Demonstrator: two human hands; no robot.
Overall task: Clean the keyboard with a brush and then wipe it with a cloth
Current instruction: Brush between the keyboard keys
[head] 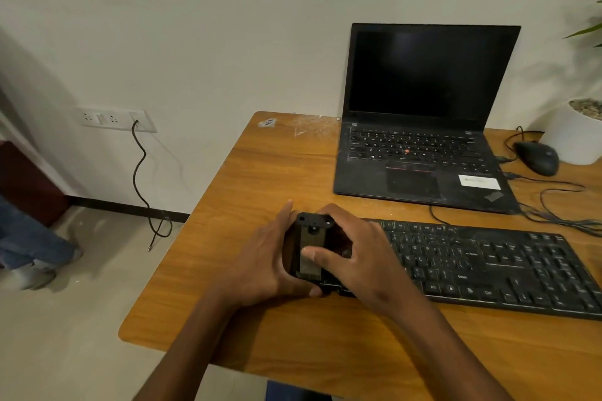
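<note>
Two hands of mine close around one small black gadget (311, 246) over the left end of the keyboard (488, 267). My left hand (264, 267) cups its side, fingers curled under; my right hand (355, 257) wraps the other side, thumb pressed on its face. I cannot tell what the gadget is, and no writing on it is readable. Its long axis points toward twelve o'clock. The keyboard's long axis runs from nine to about four o'clock across the wooden desk (260, 172); "Ctrl" and "Alt" read on its keys. At one o'clock stands an open laptop (423, 114), its white sticker blurred; a mouse (537, 158) lies at two.
</note>
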